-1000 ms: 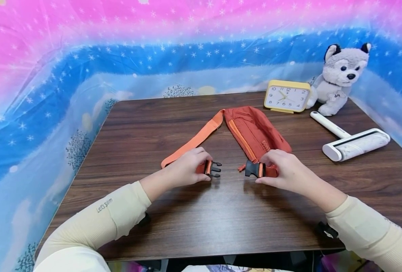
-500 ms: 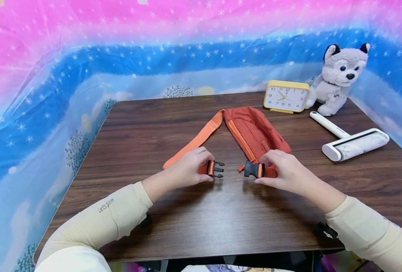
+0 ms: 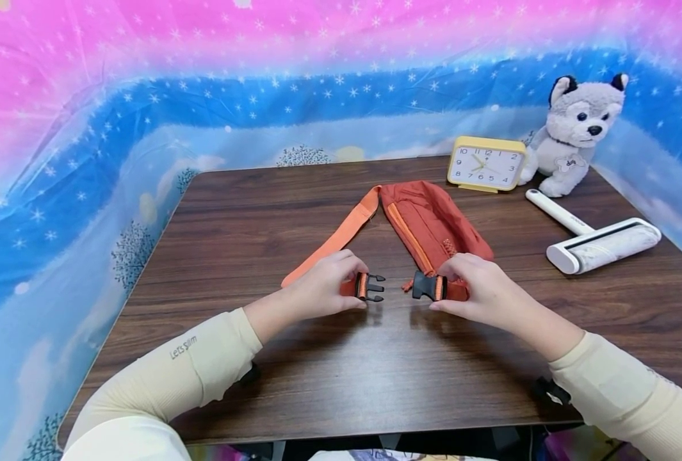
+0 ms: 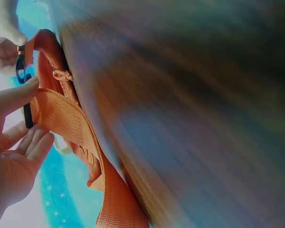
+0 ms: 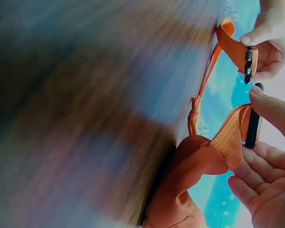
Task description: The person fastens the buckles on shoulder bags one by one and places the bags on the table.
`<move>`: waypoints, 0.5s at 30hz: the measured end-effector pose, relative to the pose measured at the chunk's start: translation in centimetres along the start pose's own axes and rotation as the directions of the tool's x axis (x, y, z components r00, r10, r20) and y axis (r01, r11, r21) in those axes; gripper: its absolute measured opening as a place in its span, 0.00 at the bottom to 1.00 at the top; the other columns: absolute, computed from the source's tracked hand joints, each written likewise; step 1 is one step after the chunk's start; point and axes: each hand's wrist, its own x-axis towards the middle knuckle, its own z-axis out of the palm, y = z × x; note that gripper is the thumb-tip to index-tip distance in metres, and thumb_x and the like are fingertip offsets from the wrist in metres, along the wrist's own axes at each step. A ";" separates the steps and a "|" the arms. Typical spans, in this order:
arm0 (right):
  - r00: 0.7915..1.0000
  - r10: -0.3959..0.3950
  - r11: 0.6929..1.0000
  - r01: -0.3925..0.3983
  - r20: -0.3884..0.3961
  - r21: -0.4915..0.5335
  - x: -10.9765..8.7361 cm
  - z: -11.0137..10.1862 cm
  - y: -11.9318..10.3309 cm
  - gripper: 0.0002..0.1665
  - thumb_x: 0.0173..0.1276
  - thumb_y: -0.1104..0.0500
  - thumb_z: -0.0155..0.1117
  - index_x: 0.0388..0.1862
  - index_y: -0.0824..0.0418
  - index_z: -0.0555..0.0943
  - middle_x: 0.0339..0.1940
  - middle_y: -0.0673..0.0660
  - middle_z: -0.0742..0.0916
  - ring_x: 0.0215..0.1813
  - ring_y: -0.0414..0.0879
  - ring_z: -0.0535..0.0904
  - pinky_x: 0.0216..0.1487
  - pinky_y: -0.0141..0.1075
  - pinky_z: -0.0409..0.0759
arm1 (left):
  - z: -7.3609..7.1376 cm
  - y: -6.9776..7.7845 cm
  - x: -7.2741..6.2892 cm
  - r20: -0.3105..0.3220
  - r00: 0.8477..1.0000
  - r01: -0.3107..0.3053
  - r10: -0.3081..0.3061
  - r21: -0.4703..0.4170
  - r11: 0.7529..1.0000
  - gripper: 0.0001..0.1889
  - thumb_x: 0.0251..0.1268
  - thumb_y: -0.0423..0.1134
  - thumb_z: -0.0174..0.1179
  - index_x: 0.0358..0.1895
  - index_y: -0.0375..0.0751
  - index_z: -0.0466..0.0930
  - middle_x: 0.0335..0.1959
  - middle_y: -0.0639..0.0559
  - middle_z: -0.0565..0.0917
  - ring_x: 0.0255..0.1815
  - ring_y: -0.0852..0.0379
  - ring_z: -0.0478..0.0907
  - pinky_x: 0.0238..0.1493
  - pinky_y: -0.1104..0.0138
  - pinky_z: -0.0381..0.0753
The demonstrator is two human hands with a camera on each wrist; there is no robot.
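One dark wooden table (image 3: 231, 218) bears a red waist bag (image 3: 427, 218) near its middle, long axis slanting from far left to near right. An orange strap (image 3: 346, 224) runs from its far end to the left hand. Beyond, at the right, sit a plush dog (image 3: 588, 118), a white lint roller (image 3: 608, 245) and a yellow clock (image 3: 487, 163). The left hand (image 3: 329, 282) pinches the pronged buckle half (image 3: 362, 286), prongs pointing right; the right hand (image 3: 479, 285) pinches the socket half (image 3: 424, 286), facing them across a gap. Thumb and fingers part only by each buckle's width.
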 end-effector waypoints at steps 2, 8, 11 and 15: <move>1.000 -0.001 1.000 0.001 0.001 -0.001 0.0 0.0 0.0 0.27 0.43 0.50 0.80 0.39 0.57 0.77 0.32 0.48 0.79 0.35 0.40 0.74 0.35 0.38 0.76 | 0.0 0.0 0.0 -0.002 1.000 -0.001 0.001 -0.003 1.000 0.22 0.47 0.40 0.74 0.44 0.37 0.77 0.35 0.51 0.73 0.34 0.58 0.68 0.36 0.69 0.70; 1.000 -0.013 1.000 0.013 -0.008 0.000 0.0 0.1 0.0 0.27 0.43 0.51 0.80 0.40 0.57 0.77 0.32 0.48 0.79 0.34 0.40 0.73 0.35 0.37 0.75 | 0.2 0.0 0.1 -0.021 1.000 -0.011 0.011 -0.010 1.000 0.21 0.46 0.39 0.74 0.44 0.38 0.77 0.35 0.52 0.73 0.34 0.58 0.69 0.36 0.69 0.70; 1.000 -0.021 1.000 0.021 -0.015 0.002 0.0 0.1 -0.1 0.27 0.43 0.51 0.80 0.40 0.57 0.77 0.32 0.47 0.79 0.34 0.40 0.72 0.34 0.37 0.74 | 0.3 0.1 0.2 -0.032 0.999 -0.025 0.024 -0.017 1.000 0.22 0.46 0.38 0.74 0.44 0.37 0.77 0.36 0.52 0.74 0.35 0.57 0.70 0.37 0.69 0.71; 1.000 -0.021 1.000 0.021 -0.018 0.001 0.1 0.2 -0.1 0.28 0.42 0.51 0.81 0.39 0.58 0.77 0.32 0.48 0.79 0.35 0.41 0.73 0.35 0.37 0.75 | 0.4 0.1 0.3 -0.041 0.999 -0.037 0.036 -0.019 0.999 0.22 0.46 0.39 0.74 0.44 0.36 0.77 0.37 0.51 0.74 0.36 0.56 0.71 0.38 0.69 0.72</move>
